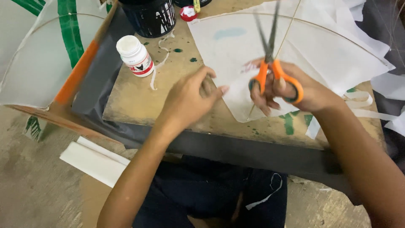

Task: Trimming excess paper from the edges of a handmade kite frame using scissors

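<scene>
Far left of frame: a finished kite (pixel 38 63), translucent white paper with green stripes and an orange strip along one edge, leans against the board. Below it, lower left, a folded stack of white paper (pixel 95 162) lies on the bare, scuffed floor (pixel 29 190).

Containers, upper left of centre: a small white plastic bottle (pixel 135 55) with a red-and-white label stands upright with its cap on; contents not visible. Just right of it, at the top edge, a black tub (pixel 152 17) with white lettering; its inside is out of frame. A small red-and-white cap (pixel 188 12) sits beside the tub.

My surface is a worn wooden board (pixel 139 101), flecked with green paint, with a dark edge toward me. Thin curled paper trimmings (pixel 157 69) lie on it.

Centre: my left hand (pixel 190 101) rests on the board at the near edge of the white kite paper (pixel 236 55), fingers curled inward; what it pinches, I cannot tell.

Right of centre: my right hand (pixel 295 90) has fingers through the orange handles of the scissors (pixel 270 71). The blades are parted, pointing up-frame over the paper, blurred. The sheet is thin, matte, with a curved upper edge framed by a slim stick (pixel 291 25).

Far right: loose white paper scraps (pixel 379 84) are piled along the edge.
</scene>
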